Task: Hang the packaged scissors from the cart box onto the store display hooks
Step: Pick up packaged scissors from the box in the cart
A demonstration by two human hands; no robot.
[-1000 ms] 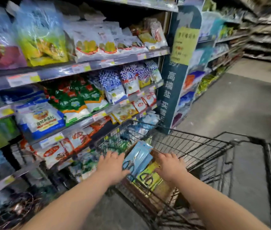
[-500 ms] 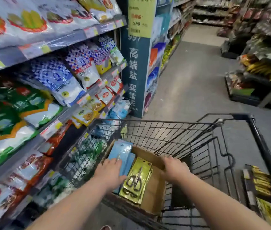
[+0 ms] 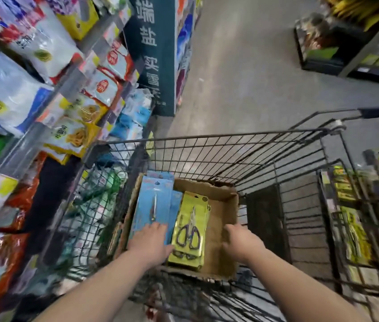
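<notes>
Two hands reach into the cardboard box (image 3: pixel 221 205): left hand (image 3: pixel 151 240) flat on blue scissor packs (image 3: pixel 153 196), right hand (image 3: pixel 242 241) beside yellow packs (image 3: pixel 190 219), its grip unclear.

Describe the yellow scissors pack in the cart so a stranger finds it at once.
Find the black wire shopping cart; an open cardboard box sits in it. The yellow scissors pack lies in the box, right of the blue packs. Unlike those, it is yellow-green and shows scissors with dark looped handles.
</notes>
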